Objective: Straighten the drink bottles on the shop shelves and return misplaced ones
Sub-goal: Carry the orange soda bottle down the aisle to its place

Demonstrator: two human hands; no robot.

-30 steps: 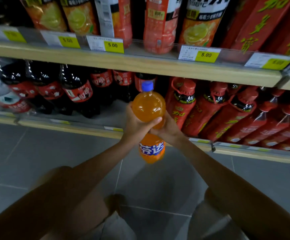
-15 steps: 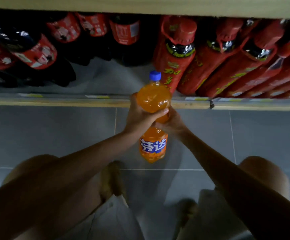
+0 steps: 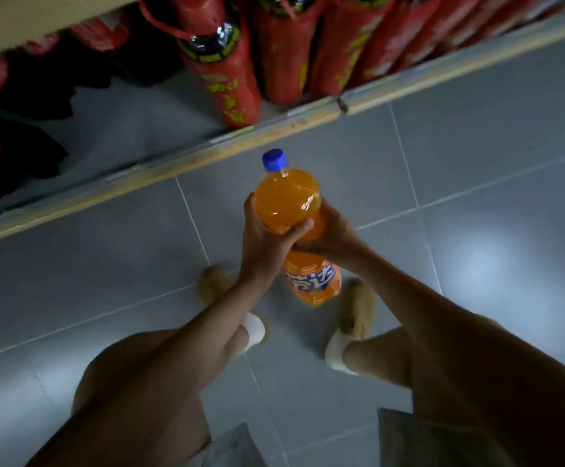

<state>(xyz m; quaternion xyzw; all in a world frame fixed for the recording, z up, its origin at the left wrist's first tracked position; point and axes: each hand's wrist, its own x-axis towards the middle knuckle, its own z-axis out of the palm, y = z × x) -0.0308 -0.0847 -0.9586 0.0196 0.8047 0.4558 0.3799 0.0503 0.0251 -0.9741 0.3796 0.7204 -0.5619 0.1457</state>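
Observation:
I hold an orange soda bottle (image 3: 286, 200) with a blue cap and a blue-and-white label upright over the grey floor, in front of the bottom shelf (image 3: 180, 165). My left hand (image 3: 267, 246) grips its middle from the left, thumb across the front. My right hand (image 3: 331, 235) grips it from the right, fingers behind the bottle. On the shelf stand red-wrapped bottles (image 3: 227, 72) at centre and right, and dark cola bottles (image 3: 11, 143) with red labels at left.
A bare stretch of shelf floor (image 3: 129, 119) lies between the cola bottles and the red-wrapped ones. The edge of the shelf above (image 3: 38, 21) crosses the top left. My feet in tan slippers (image 3: 357, 305) stand on the tiled floor just below the bottle.
The view has tilted down and swung, so the upper shelf with price tags is out of sight. The bottle has come back from the shelf edge and now hangs over the floor, both hands still on it.

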